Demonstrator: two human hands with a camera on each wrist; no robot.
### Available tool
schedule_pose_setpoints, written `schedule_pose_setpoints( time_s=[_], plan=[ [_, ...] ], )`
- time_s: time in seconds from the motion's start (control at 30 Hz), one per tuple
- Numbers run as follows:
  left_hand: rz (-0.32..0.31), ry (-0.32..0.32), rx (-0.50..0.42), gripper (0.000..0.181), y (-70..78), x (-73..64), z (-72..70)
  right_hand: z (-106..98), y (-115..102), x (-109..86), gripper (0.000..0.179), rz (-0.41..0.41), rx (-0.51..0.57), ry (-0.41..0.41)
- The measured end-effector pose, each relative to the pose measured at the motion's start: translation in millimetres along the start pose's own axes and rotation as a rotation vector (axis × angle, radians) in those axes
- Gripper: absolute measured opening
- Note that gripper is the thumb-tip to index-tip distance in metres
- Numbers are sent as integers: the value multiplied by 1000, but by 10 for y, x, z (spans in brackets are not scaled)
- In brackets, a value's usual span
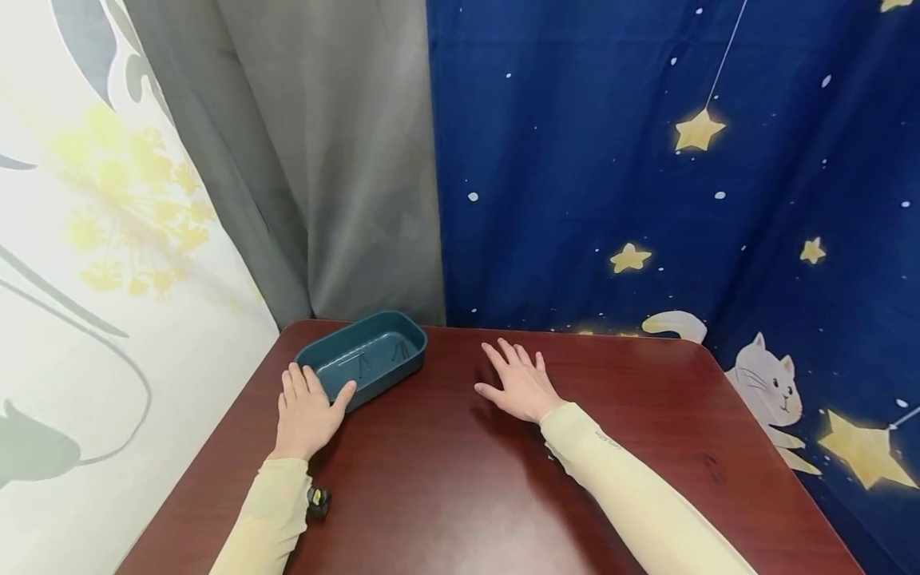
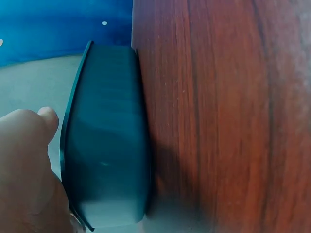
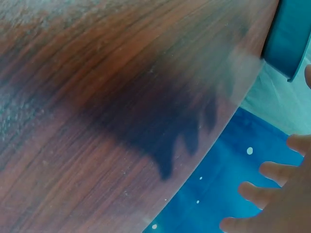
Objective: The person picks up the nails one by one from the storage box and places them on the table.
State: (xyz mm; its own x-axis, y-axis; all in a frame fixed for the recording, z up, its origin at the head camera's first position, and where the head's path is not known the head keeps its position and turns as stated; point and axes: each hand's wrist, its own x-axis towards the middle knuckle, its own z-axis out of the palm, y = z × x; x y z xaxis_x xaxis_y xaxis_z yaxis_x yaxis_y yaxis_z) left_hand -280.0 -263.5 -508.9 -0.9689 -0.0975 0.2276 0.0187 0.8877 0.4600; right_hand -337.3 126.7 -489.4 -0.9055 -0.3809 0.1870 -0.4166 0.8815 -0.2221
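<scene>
A dark teal oblong plastic bin (image 1: 388,382) stands at the back left of the table, with a few thin dark strands (image 1: 362,366) on its floor. My left hand (image 1: 307,417) is at the bin's near left corner, fingers extended and thumb spread, overlapping the rim in the head view. In the left wrist view the bin's long side (image 2: 107,136) fills the middle, and the thumb is beside its rim. To the right of the bin, my right hand (image 1: 523,390) hovers over the table with fingers spread, holding nothing; its shadow falls on the wood.
The reddish-brown wooden table (image 1: 446,487) has rounded far corners. Behind it hang a grey curtain (image 1: 366,160) and a blue star-patterned curtain (image 1: 575,160); a pale floral one (image 1: 86,335) hangs on the left. A small black device (image 1: 318,503) sits at my left wrist.
</scene>
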Motion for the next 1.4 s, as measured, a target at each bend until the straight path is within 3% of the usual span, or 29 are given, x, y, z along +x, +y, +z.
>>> schedule_pose_setpoints(
  time_s=[0.27, 0.63, 1.23, 1.4],
  plan=[
    [-12, -4, 13, 111, -8, 61, -72, -26, -76, 101, 83, -5, -10, -10],
    [12, -43, 50, 110, 14, 49, -48, -57, -167, 239, 83, -39, 2, -1],
    [153, -152, 33, 112, 146, 4, 84, -7, -118, 207, 85, -28, 21, -27],
    [191, -157, 17, 109, 197, -11, 120, 49, -102, 172, 86, -12, 23, -34]
  ],
)
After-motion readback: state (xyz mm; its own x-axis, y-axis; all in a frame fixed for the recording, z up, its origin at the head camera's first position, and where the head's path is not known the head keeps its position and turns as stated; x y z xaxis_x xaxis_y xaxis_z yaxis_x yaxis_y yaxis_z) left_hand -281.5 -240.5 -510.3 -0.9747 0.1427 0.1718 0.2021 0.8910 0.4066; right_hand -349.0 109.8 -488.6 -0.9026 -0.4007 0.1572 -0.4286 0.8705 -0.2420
